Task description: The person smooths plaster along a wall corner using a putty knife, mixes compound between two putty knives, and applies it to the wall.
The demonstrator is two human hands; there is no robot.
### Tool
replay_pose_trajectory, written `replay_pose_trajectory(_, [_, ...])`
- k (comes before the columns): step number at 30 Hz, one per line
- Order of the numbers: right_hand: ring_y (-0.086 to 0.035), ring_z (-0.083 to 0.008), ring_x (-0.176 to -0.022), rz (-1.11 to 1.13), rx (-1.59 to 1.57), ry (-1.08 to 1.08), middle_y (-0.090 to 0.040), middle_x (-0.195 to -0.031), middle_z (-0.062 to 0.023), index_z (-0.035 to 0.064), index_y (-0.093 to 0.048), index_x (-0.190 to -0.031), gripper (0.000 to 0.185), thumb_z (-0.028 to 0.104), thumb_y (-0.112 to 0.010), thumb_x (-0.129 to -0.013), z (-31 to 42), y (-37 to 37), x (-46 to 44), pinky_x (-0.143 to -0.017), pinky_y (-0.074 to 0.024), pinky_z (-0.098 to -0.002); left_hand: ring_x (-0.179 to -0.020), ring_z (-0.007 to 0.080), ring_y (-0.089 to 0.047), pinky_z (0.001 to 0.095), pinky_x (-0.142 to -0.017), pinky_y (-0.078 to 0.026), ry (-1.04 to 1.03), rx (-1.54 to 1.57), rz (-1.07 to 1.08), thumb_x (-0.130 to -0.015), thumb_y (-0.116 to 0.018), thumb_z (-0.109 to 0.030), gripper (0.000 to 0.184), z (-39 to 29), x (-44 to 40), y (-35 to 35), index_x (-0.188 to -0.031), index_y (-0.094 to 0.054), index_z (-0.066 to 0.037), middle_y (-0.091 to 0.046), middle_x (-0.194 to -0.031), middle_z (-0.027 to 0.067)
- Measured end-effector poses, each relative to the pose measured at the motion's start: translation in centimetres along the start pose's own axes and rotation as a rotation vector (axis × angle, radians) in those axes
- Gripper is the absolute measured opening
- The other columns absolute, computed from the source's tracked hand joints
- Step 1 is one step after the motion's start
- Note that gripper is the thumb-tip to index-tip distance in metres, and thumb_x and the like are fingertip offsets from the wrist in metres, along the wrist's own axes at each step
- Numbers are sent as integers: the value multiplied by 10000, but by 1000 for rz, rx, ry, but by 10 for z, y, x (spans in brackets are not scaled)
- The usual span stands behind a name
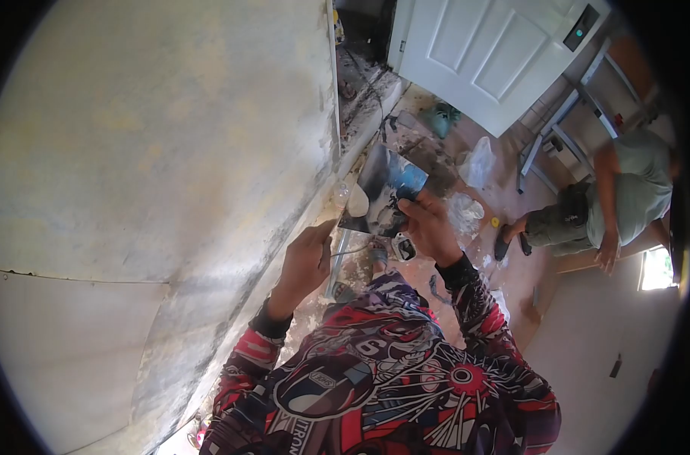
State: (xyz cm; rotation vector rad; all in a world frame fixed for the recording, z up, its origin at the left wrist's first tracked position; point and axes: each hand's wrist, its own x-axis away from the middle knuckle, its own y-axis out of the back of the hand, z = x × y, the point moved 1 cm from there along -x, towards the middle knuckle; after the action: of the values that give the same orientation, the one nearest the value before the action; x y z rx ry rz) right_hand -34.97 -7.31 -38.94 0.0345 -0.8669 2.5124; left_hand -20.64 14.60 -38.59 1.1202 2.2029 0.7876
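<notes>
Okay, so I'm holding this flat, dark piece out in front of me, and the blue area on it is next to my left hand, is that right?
Not quite: the blue area on the flat, dark piece is next to your right hand, not your left hand, as the head view shows. The rest is right.

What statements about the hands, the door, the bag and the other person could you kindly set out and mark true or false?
1. The right hand grips a dark flat panel. True.
2. The door is bright red. False: it is white.
3. The left hand is nearer the large pale wall than the right hand is. True.
4. Another person is at the picture's left edge. False: that person is on the right side.
5. A pale plastic bag hangs from the door. False: it lies on the floor.
</notes>
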Motion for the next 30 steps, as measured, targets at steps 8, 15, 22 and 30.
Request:
replay_pose_trajectory(8, [-662,-121,-929,-21,61,22,-663,-1085,-41,28,-588,-1226,248,90,-569,-987,-1,15,-1,-734,-587,-292,-632,243,-596,366,-623,-478,257,215,-237,-895,-606,-62,169,73,22,-4,-1042,-654,5,-657,-765,136])
replay_pose_trajectory(15, [-634,-89,-917,-156,300,44,-659,-1034,10,66,-629,-1201,237,150,-604,-980,-2,15,4,-746,-561,-269,-724,36,-466,231,-636,-376,526,928,-333,-970,-595,-100,153,12,25,-2,-1065,-663,-1,-576,-829,-53])
replay_pose_trajectory(22, [-656,-260,-748,-60,968,276,-667,-884,-142,26,-608,-1239,281,164,-557,-999,-17,-14,12,-625,-504,-392,-877,86,-578,256,-780,-471,576,1191,-309,-994,-558,-68,223,-5,19,-29,-1181,-624,33,-656,-1035,20])
replay_pose_trajectory(30, [-608,-456,-744,212,1374,288,-644,-858,-252,27,-564,-1302,346,128,-537,-972,-16,-23,30,-649,-486,-484,-1072,214,-656,390,-964,-522,479,1627,-361,-982,-564,-41,251,7,5,-6,-1228,-605,-9,-675,-1181,92])
